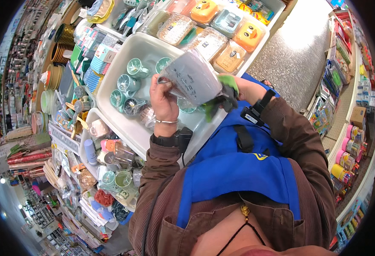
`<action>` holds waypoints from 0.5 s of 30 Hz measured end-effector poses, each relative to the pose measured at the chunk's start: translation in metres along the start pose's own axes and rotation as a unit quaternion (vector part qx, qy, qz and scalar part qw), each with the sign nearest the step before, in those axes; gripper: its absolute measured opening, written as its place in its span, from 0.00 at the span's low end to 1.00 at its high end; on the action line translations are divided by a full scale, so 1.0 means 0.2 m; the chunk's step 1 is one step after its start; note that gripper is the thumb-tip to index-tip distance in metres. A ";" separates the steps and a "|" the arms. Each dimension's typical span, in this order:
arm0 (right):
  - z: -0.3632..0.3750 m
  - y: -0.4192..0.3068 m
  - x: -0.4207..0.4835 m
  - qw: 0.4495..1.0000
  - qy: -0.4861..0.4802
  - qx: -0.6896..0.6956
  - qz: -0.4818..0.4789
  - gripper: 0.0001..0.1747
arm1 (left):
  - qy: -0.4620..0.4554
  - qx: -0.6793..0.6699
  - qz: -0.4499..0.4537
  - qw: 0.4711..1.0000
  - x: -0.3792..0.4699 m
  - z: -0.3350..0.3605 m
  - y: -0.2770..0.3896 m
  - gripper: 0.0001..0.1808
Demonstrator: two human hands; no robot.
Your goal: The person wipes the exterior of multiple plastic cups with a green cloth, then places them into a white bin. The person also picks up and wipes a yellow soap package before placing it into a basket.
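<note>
Over a white plastic bin (144,139), a pale grey cup (193,78) in clear plastic wrap is held tilted. Its side bears dark writing. My left hand (165,104) grips it at the left, by what looks like its handle. On the other side, my right hand (246,88) holds a bunched green and grey cloth (222,97) against the cup; folds hide the fingertips. Inside the bin stand several wrapped mint-green mugs (129,83), with a dark-rimmed mug (131,106) among them. Part of another green mug (187,105) shows below the held cup.
Wrapped food boxes (227,59) fill a bin beyond. At the left, another bin holds cups and a lavender bottle (90,152). Brushes (81,105) and packaged cloths (99,60) lie alongside. Stocked shelving (338,128) stands right, across a speckled floor (281,48).
</note>
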State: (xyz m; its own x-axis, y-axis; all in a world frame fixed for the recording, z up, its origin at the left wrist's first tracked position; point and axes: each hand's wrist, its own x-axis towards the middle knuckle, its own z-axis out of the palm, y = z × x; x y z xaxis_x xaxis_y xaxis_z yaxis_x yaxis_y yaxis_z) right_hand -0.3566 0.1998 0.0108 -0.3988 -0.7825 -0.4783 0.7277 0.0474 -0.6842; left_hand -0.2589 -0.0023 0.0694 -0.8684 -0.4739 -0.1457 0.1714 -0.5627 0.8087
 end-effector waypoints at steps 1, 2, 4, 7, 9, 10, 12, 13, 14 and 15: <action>-0.01 -0.01 -0.01 0.997 -0.015 -0.080 -0.005 0.19 | -0.030 0.033 0.021 0.999 0.00 -0.01 0.02 0.09; -0.04 -0.04 -0.04 0.987 -0.027 -0.155 -0.013 0.17 | -0.049 0.071 0.037 0.996 -0.01 -0.03 0.04 0.09; -0.07 -0.12 -0.04 0.975 0.130 -0.158 -0.082 0.16 | -0.101 0.168 0.098 0.976 0.00 -0.07 0.08 0.10; -0.07 -0.30 -0.07 0.935 0.236 -0.093 -0.248 0.19 | -0.102 0.235 0.125 0.958 -0.01 -0.09 0.09 0.09; 0.00 -0.38 -0.11 0.893 0.235 -0.189 -0.335 0.19 | -0.103 0.268 0.146 0.947 0.00 -0.07 0.07 0.09; 0.07 -0.39 -0.10 0.800 0.315 -0.337 -0.385 0.19 | -0.099 0.280 0.158 0.942 -0.01 -0.05 0.04 0.10; 0.23 -0.37 -0.09 0.662 0.337 -0.526 -0.413 0.18 | -0.097 0.312 0.214 0.920 0.00 0.00 -0.02 0.09; 0.31 -0.33 -0.10 0.667 0.284 -0.593 -0.350 0.18 | -0.091 0.354 0.239 0.900 -0.01 0.02 -0.04 0.09; 0.36 -0.31 -0.11 0.672 0.259 -0.605 -0.339 0.16 | -0.083 0.398 0.263 0.875 -0.02 0.02 -0.06 0.09; 0.40 -0.29 -0.11 0.688 0.223 -0.628 -0.287 0.14 | -0.069 0.448 0.286 0.844 -0.03 0.00 -0.07 0.09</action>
State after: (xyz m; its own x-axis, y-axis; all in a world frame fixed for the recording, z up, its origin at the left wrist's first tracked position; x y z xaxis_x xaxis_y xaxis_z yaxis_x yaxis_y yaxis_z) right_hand -0.3455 0.1654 0.1056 -0.7550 -0.6407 0.1400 -0.5662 0.5291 -0.6320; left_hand -0.2572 0.0085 0.0597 -0.8197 -0.3759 0.4322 0.2138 0.4993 0.8396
